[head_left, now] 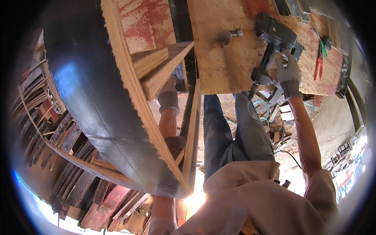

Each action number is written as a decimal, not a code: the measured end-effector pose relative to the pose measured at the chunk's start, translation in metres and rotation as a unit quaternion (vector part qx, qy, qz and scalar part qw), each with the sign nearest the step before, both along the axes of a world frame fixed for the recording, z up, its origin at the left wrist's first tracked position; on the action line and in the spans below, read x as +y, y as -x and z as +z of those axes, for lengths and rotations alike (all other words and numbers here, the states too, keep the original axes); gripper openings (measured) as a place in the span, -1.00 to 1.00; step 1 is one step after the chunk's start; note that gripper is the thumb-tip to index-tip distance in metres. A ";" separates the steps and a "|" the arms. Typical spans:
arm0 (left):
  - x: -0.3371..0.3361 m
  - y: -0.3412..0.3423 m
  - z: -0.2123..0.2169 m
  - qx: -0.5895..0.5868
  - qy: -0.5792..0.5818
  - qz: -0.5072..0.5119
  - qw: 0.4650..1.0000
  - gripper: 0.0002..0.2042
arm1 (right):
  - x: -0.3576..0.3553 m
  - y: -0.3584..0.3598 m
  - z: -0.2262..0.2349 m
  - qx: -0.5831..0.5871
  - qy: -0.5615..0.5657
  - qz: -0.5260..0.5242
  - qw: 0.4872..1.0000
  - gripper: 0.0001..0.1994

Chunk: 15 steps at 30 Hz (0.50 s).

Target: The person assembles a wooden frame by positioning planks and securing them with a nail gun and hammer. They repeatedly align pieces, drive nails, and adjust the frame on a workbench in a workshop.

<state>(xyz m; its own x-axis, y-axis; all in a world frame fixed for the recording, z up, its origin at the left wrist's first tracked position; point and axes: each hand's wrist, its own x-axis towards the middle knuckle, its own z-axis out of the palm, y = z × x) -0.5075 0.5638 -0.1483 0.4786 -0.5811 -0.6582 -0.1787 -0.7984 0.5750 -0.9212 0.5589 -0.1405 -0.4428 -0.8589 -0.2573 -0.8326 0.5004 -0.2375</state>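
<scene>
In a grey glove with a dark cuff, my right hand is closed around the handle of a black nail gun, which lies over the right part of a plywood bench top. On my left stands a large curved panel, with a dark smooth face, a rough plywood edge and short wooden braces. My gloved left hand reaches in behind those braces. Wood hides its fingers, so its grip does not show. A claw hammer lies on the bench, left of the nail gun.
Red-handled pliers and a green-handled tool lie at the bench's right. Below it, a thin clear hose runs among wood scraps. Curved strips and boards are piled at the left.
</scene>
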 end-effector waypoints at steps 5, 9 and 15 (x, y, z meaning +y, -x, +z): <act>0.009 0.011 -0.007 -0.286 0.004 -0.331 0.899 -0.73 | -0.001 0.002 -0.006 0.016 -0.030 0.001 0.999 -0.46; 0.011 0.006 -0.005 -0.191 0.031 -0.260 0.946 -0.73 | -0.004 0.006 -0.005 0.002 -0.047 -0.002 0.999 -0.40; -0.019 -0.006 0.005 -0.141 -0.095 -0.328 0.929 -0.68 | -0.003 -0.005 0.000 -0.018 -0.069 -0.004 0.997 -0.24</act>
